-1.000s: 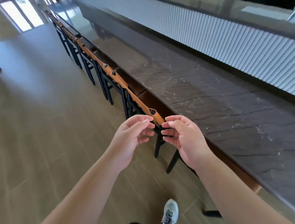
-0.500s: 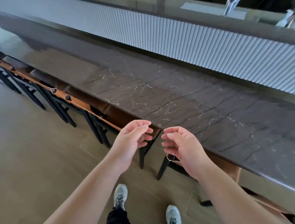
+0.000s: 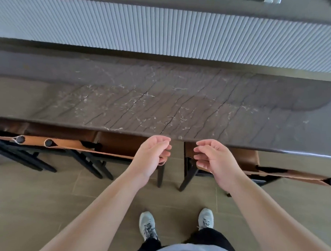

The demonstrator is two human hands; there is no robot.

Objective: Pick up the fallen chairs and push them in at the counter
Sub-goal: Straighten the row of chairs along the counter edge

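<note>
Dark veined stone counter (image 3: 162,102) spanned the view, with chairs standing tucked under its near edge.

Each chair had a black frame and a tan leather back; one chair (image 3: 114,147) stood left of the gap, another chair (image 3: 254,165) right of it, seats hidden beneath the counter. Further chairs ran off the left edge. Left hand (image 3: 150,157) and right hand (image 3: 214,161) hovered in front of the chair backs, fingers loosely curled and half open, gripping nothing; contact with the leather could not be judged.
</note>
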